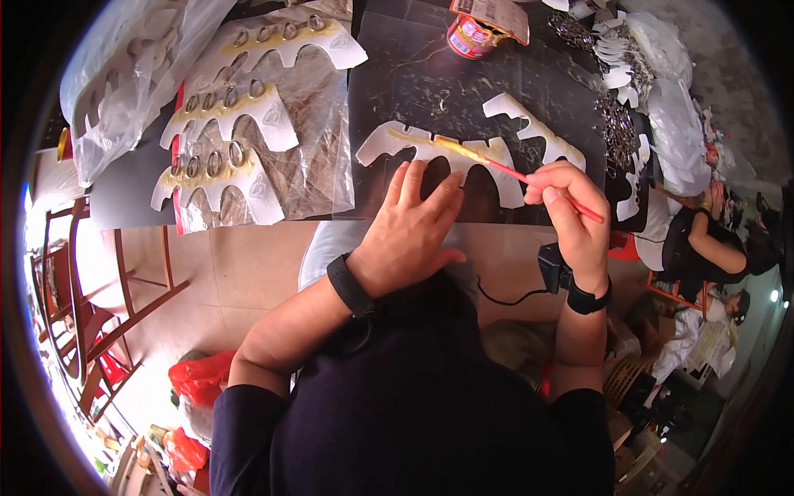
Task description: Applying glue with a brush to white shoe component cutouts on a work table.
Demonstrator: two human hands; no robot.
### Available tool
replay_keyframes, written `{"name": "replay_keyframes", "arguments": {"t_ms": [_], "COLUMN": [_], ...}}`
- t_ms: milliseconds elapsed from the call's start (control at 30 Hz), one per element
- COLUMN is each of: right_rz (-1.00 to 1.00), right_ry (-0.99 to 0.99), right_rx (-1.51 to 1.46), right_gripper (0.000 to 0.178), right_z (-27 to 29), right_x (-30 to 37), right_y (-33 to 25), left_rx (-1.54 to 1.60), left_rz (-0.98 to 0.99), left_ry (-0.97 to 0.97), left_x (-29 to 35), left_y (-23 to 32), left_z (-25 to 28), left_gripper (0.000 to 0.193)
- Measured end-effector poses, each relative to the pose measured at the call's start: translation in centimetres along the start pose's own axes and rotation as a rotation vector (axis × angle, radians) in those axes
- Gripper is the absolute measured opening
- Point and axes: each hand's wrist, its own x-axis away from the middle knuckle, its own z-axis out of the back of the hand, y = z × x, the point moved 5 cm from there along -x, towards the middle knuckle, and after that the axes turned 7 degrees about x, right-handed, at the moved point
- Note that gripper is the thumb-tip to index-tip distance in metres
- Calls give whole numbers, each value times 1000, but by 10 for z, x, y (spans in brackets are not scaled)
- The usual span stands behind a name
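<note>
My right hand [572, 217] pinches a thin red-handled brush [514, 173]. Yellowish paste coats its far end, which rests on a white scalloped cutout [382, 147]. A yellow smear runs along the upper edge of this cutout. Spread out, the fingers of my left hand [413, 223] lie with their tips at the cutout's lower edge, by its notches. Just beyond, to the right, lies a second white scalloped cutout [538, 132], also streaked with yellow. Both cutouts are on a dark, stained work surface [397, 95].
On clear plastic sheeting [318, 132] at left lie several cutouts [265, 116] bearing metal rings [230, 97]. A red tub [471, 40] stands at the back under a lid. Metal pieces [616, 128] and plastic bags [674, 124] crowd the right side. Another person's arm [718, 240] shows far right.
</note>
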Motion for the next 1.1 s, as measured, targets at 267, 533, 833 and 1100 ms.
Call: {"name": "replay_keyframes", "arguments": {"t_ms": [267, 533, 833, 1100], "right_rz": [3, 46, 36, -26], "right_ry": [15, 47, 31, 4], "right_rx": [-2, 84, 108, 78], "right_gripper": [14, 14, 15, 14], "right_z": [-5, 9, 12, 11], "right_x": [-3, 2, 4, 7], "right_y": [-5, -3, -4, -2], "left_rx": [4, -7, 1, -1], "left_rz": [-5, -8, -11, -7], "left_ry": [6, 4, 11, 14], "left_x": [0, 0, 0, 0], "left_y": [1, 1, 1, 2], "left_z": [1, 0, 1, 1], "left_gripper": [67, 67, 68, 67]}}
